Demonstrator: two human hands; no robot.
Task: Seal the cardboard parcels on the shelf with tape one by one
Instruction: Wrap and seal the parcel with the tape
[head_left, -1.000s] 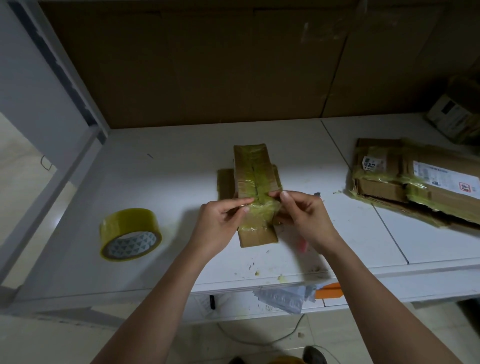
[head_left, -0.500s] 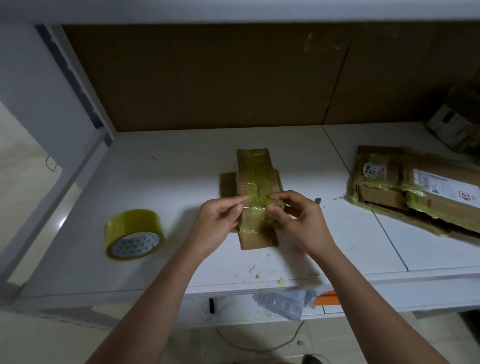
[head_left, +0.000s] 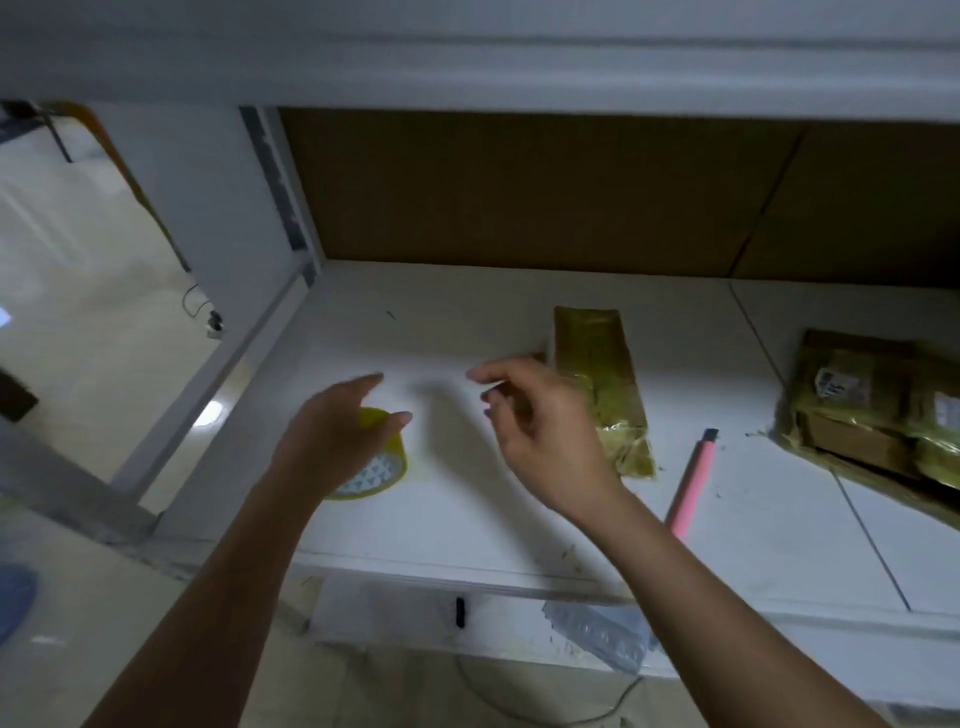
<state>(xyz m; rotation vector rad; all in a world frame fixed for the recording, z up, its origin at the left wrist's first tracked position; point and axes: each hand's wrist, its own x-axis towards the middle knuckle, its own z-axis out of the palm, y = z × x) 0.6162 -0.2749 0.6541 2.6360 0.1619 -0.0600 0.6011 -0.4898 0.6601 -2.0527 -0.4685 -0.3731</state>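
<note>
Yellowish tape already wraps the narrow cardboard parcel, which lies lengthwise mid-shelf, between the back wall and the front edge, so this one looks sealed. Neither hand touches it. The right hand hangs just beside its left side, fingers loosely curled and holding nothing I can make out. The left hand spreads open above the tape roll near the shelf's front edge, not yet gripping. More parcels toward the right edge appear taped too; whether any remain unsealed is unclear.

Pink cutter on shelf; crumpled plastic below.
</note>
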